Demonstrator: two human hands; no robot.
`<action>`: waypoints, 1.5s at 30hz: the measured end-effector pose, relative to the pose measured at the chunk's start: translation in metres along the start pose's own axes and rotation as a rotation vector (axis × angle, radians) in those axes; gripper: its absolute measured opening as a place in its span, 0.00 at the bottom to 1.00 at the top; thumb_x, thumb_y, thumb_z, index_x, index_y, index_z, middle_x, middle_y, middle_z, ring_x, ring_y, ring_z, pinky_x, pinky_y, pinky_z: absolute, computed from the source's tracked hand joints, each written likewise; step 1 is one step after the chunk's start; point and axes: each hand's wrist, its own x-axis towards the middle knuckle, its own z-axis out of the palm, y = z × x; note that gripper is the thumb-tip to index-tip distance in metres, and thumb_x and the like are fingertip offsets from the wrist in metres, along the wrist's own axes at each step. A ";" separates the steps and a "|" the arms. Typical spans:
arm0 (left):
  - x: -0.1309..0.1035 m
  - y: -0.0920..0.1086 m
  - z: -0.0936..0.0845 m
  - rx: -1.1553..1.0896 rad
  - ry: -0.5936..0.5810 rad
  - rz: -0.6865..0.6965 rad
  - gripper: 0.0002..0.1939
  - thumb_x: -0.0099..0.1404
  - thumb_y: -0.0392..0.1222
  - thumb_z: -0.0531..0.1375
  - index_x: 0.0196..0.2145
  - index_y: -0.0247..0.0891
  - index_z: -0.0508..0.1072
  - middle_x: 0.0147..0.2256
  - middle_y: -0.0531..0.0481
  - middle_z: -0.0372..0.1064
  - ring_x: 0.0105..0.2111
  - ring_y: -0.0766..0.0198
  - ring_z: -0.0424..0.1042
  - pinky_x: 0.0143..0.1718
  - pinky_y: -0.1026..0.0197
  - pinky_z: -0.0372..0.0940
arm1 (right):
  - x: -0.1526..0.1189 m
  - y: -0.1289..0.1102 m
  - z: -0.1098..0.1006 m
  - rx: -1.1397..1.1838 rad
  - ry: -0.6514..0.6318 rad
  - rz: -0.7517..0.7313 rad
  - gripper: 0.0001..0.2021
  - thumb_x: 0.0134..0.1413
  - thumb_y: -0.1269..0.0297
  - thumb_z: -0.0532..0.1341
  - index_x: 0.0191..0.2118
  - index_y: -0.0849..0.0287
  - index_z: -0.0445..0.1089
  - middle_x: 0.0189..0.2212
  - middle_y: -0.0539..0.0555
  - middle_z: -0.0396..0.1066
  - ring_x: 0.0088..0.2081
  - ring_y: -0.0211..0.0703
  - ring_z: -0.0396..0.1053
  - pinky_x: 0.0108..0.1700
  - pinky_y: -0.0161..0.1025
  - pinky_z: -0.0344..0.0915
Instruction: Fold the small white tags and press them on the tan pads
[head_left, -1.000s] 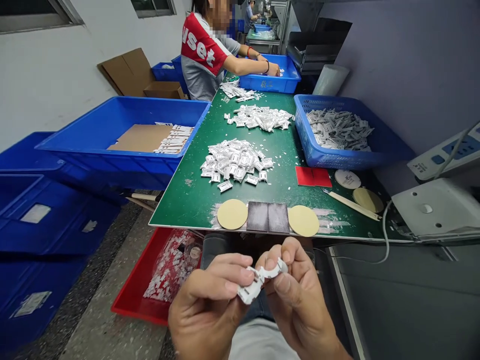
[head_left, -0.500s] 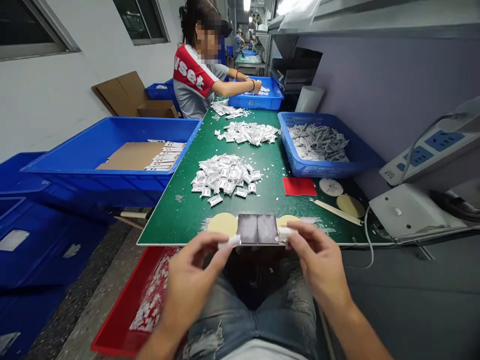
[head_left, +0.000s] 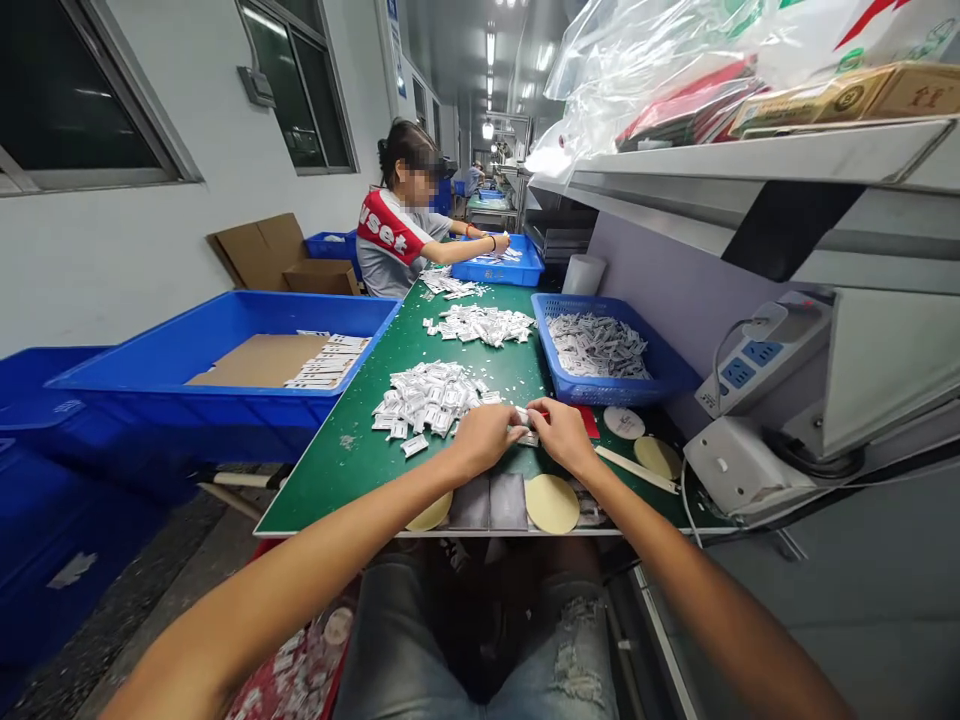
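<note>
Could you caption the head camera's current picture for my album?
Left hand and right hand close together at a green table, near a heap of white pieces and a blue basket.

Parts pile [head_left: 424, 402] on table [head_left: 315, 495], taken as centre.
Second pile [head_left: 484, 325] 1 o'clock; basket [head_left: 600, 390] of pieces [head_left: 598, 345] 2; disc [head_left: 430, 514] 6; beside table, bin [head_left: 187, 415] holding cardboard [head_left: 255, 360] 10.
</note>
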 end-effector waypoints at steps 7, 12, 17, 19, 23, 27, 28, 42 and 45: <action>0.031 -0.034 -0.003 0.229 0.020 0.098 0.15 0.71 0.42 0.52 0.51 0.41 0.73 0.54 0.41 0.70 0.57 0.49 0.63 0.55 0.48 0.52 | -0.014 0.027 -0.013 -0.273 -0.132 -0.164 0.20 0.67 0.66 0.51 0.60 0.62 0.66 0.60 0.63 0.66 0.61 0.49 0.63 0.62 0.45 0.56; 0.031 -0.057 0.004 0.288 -0.042 0.125 0.12 0.70 0.42 0.53 0.43 0.42 0.76 0.44 0.44 0.76 0.48 0.55 0.70 0.53 0.52 0.53 | -0.020 0.048 -0.021 -0.428 -0.190 -0.163 0.21 0.67 0.69 0.48 0.61 0.64 0.65 0.63 0.64 0.62 0.64 0.50 0.59 0.63 0.46 0.56; 0.016 -0.077 -0.003 0.297 -0.037 0.118 0.13 0.70 0.42 0.52 0.43 0.42 0.75 0.45 0.44 0.76 0.48 0.56 0.70 0.53 0.53 0.53 | -0.021 0.044 -0.030 -0.500 -0.186 -0.142 0.20 0.64 0.74 0.49 0.58 0.66 0.68 0.60 0.66 0.65 0.61 0.53 0.62 0.61 0.48 0.59; 0.011 -0.081 -0.007 0.281 -0.025 0.111 0.12 0.69 0.43 0.53 0.44 0.42 0.76 0.44 0.45 0.76 0.48 0.56 0.70 0.53 0.54 0.54 | -0.022 0.030 -0.031 -0.513 -0.157 -0.139 0.20 0.64 0.73 0.49 0.57 0.66 0.68 0.58 0.68 0.67 0.58 0.57 0.64 0.57 0.50 0.61; 0.006 -0.088 -0.031 0.221 0.037 0.085 0.14 0.69 0.45 0.53 0.48 0.43 0.75 0.48 0.47 0.75 0.49 0.58 0.70 0.52 0.59 0.58 | -0.023 -0.010 -0.026 -0.468 -0.125 -0.191 0.19 0.67 0.66 0.49 0.59 0.60 0.66 0.54 0.64 0.70 0.53 0.55 0.67 0.53 0.49 0.62; 0.011 -0.105 -0.071 0.189 0.159 -0.051 0.19 0.72 0.42 0.48 0.54 0.40 0.71 0.52 0.45 0.73 0.51 0.56 0.70 0.50 0.58 0.61 | -0.013 -0.044 -0.007 -0.281 -0.226 -0.268 0.16 0.65 0.62 0.55 0.55 0.56 0.69 0.48 0.57 0.75 0.46 0.48 0.72 0.48 0.40 0.63; 0.013 -0.108 -0.078 0.182 0.157 -0.078 0.19 0.72 0.42 0.48 0.54 0.40 0.72 0.51 0.45 0.74 0.50 0.56 0.71 0.49 0.59 0.62 | -0.008 -0.051 0.001 -0.252 -0.250 -0.276 0.15 0.64 0.60 0.57 0.54 0.55 0.70 0.47 0.55 0.76 0.45 0.46 0.73 0.46 0.38 0.64; 0.049 -0.080 -0.039 0.142 -0.331 -0.118 0.17 0.68 0.46 0.59 0.53 0.37 0.69 0.52 0.43 0.68 0.47 0.56 0.71 0.47 0.48 0.70 | 0.020 -0.082 0.052 -0.226 -0.307 -0.178 0.14 0.54 0.52 0.63 0.40 0.57 0.75 0.39 0.58 0.76 0.42 0.50 0.72 0.42 0.38 0.60; 0.048 -0.087 -0.044 0.104 -0.305 -0.145 0.18 0.69 0.46 0.59 0.53 0.37 0.69 0.52 0.43 0.68 0.47 0.56 0.71 0.47 0.48 0.70 | 0.025 -0.083 0.059 -0.190 -0.295 -0.113 0.13 0.53 0.53 0.63 0.37 0.59 0.75 0.38 0.59 0.76 0.41 0.50 0.71 0.41 0.39 0.60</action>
